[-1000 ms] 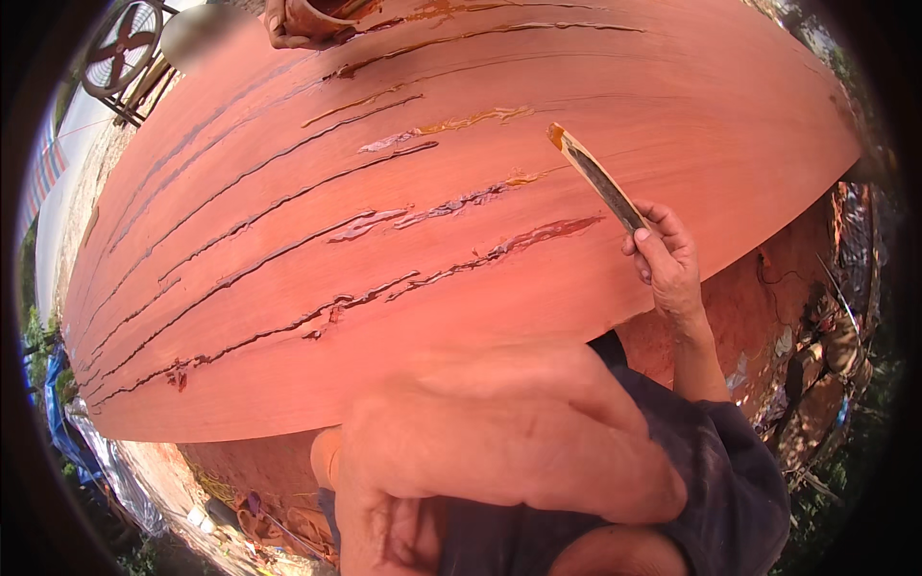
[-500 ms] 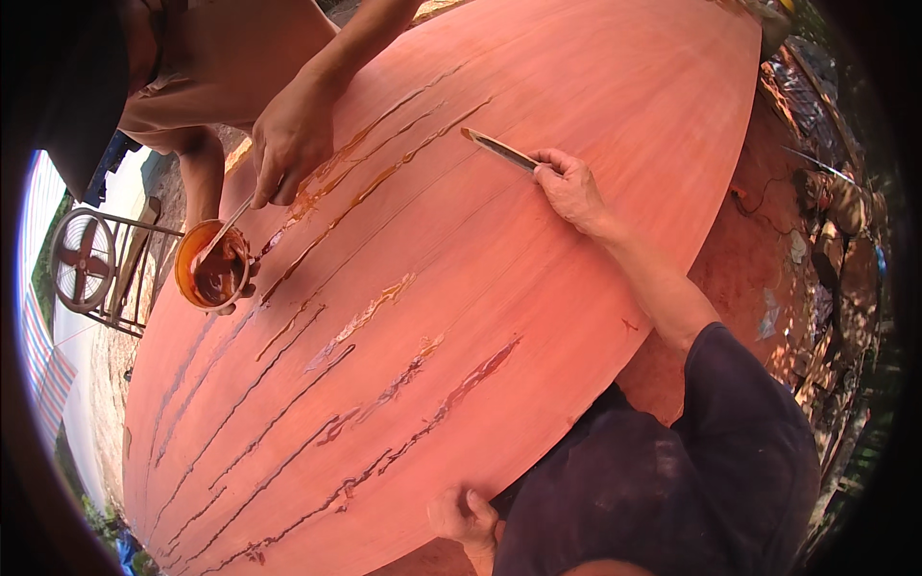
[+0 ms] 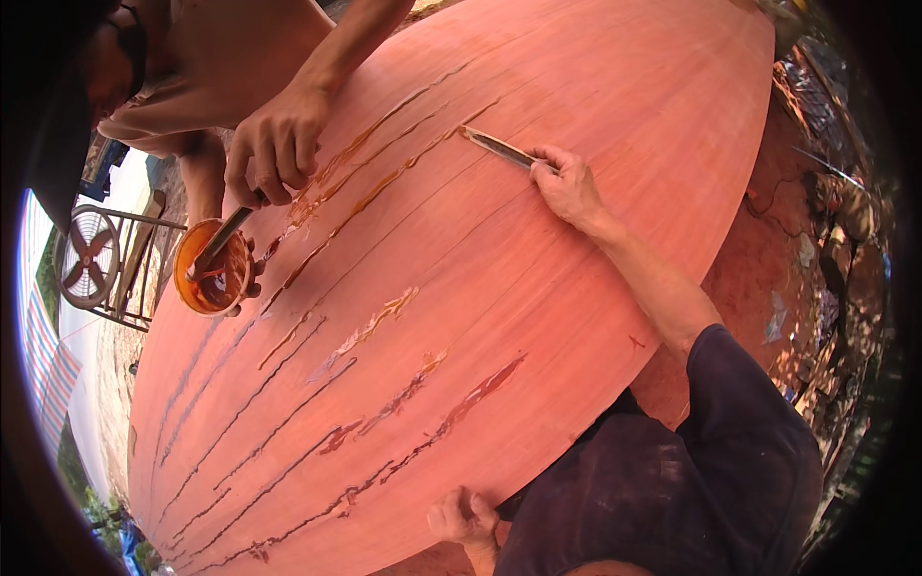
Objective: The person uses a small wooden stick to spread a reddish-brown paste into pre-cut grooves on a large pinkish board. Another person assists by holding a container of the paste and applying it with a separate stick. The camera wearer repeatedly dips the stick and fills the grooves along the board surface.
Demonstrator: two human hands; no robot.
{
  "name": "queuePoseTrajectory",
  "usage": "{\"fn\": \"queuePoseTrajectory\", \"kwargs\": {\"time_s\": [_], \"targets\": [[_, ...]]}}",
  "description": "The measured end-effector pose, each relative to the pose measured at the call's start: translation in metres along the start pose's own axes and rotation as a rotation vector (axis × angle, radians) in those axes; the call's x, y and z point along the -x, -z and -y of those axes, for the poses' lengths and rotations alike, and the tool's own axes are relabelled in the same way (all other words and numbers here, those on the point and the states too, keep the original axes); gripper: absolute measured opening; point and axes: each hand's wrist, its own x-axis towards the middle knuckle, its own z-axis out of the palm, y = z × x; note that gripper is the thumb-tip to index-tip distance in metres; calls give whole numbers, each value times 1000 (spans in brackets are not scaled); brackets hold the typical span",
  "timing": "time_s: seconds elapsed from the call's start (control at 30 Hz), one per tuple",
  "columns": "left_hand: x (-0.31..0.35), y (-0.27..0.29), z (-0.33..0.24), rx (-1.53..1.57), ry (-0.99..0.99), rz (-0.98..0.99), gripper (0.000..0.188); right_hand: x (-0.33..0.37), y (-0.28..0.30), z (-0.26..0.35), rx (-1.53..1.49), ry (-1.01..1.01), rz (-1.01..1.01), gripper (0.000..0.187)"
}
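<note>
My right hand (image 3: 569,192) is closed around a narrow flat spatula (image 3: 499,147) with brownish paste on its tip. That tip is at the surface of a large reddish wooden hull (image 3: 576,278), beside a seam bearing a glossy amber streak (image 3: 394,178). Low in the view, my left hand (image 3: 464,516) rests at the hull's near edge, its fingers curled and nothing seen in them. Across from me, a co-worker's hand (image 3: 274,144) holds a flat tool (image 3: 221,240) dipped into a cup (image 3: 182,264) of red-brown paste. The co-worker's other hand supports the cup from below.
Several dark and reddish filler lines (image 3: 288,461) run along the hull's seams. A metal fan (image 3: 88,254) stands beyond its left side. Stones and scrap (image 3: 845,240) lie on the ground at the right, with a cable near them.
The co-worker's hand has turned over, so the tool in the cup now shows its broad face. My spatula tip has shifted slightly left along the hull. My left hand stays put.
</note>
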Motion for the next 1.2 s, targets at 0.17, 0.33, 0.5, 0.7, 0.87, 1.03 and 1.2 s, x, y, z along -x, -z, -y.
{"fn": "queuePoseTrajectory", "kwargs": {"time_s": [0.17, 0.33, 0.5, 0.7, 0.87, 1.03, 1.2], "targets": [[1, 1, 1, -11, 19, 25, 37, 0, -2, 2, 81, 21, 24, 35], [1, 1, 0, -5, 33, 12, 37, 4, -7, 7, 63, -32, 41, 34], [1, 1, -1, 1, 15, 9, 36, 6, -14, 10, 51, 9, 50, 33], [3, 2, 2, -7, 21, 12, 38, 10, -28, 13, -3, 88, 96, 31], [3, 2, 1, -14, 28, 9, 38, 15, -31, 26, 0, -10, 180, 34], [0, 1, -1, 3, 20, 4, 36, 20, -38, 37, -41, 28, 164, 30], [0, 1, -3, 21, 22, 7, 38, 24, -42, 42, -41, 51, 181, 30]]}}
